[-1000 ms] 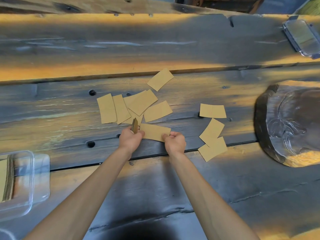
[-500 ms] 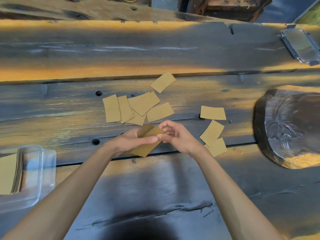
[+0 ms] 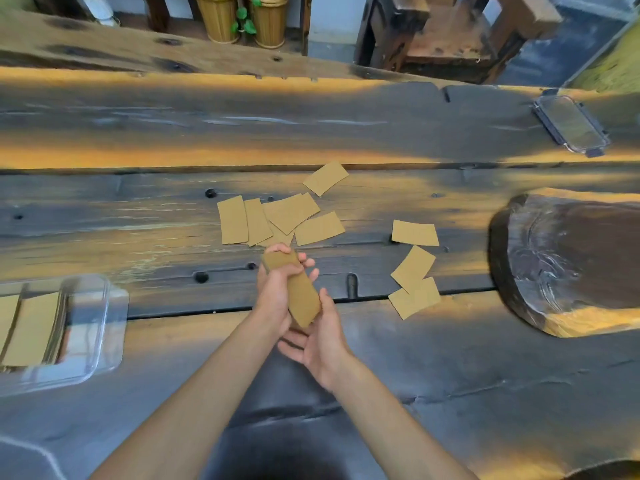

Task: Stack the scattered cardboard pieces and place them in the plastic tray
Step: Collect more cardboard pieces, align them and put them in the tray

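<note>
Above the table's middle, my left hand (image 3: 275,296) grips a small stack of brown cardboard pieces (image 3: 302,295). My right hand (image 3: 320,337) cups the stack's lower end from below, its fingers spread. Several loose cardboard pieces (image 3: 284,216) lie overlapping just beyond my hands. One more piece (image 3: 325,178) lies further back, and three pieces (image 3: 414,271) are scattered to the right. The clear plastic tray (image 3: 100,327) sits at the left edge and holds stacked cardboard (image 3: 31,327).
A dark carved wooden slab (image 3: 571,261) rests on the table (image 3: 415,375) at the right. A clear plastic lid (image 3: 571,124) lies at the far right back. Wicker baskets (image 3: 242,19) and wooden furniture (image 3: 450,36) stand behind the table.
Both hands lifted the picked-up piece off the table and drew back toward me. The pieces are now gathered upright in my left hand, with the right hand moved underneath.
</note>
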`<action>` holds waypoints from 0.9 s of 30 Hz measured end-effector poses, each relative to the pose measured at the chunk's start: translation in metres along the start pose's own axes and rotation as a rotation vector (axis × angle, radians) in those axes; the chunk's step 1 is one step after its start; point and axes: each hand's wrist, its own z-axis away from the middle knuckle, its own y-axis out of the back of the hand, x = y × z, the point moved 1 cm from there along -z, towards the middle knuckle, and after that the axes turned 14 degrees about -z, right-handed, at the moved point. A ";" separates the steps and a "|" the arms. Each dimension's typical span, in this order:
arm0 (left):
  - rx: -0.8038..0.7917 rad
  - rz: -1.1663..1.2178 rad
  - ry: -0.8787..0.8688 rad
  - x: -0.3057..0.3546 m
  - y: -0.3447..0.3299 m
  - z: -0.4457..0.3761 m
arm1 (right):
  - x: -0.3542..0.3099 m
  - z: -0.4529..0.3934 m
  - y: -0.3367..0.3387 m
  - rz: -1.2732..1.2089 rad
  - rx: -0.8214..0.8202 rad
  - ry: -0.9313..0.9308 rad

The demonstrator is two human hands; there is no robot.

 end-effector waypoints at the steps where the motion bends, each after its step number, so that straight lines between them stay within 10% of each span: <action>1: 0.068 -0.053 -0.044 -0.005 -0.002 0.008 | 0.006 0.001 -0.001 -0.118 0.024 -0.044; 7: -0.002 -0.643 -0.277 -0.022 0.032 0.049 | 0.017 -0.007 0.003 -0.194 0.310 0.096; 14: -0.005 -0.418 -0.148 -0.035 0.069 0.071 | 0.028 -0.021 0.016 0.236 0.269 0.582; 22: 0.061 0.085 -0.176 -0.083 0.082 0.045 | 0.083 -0.043 0.020 -0.093 0.264 0.274; 27: -0.005 -0.498 -0.320 -0.093 0.117 0.041 | 0.078 -0.055 0.036 0.079 0.375 0.800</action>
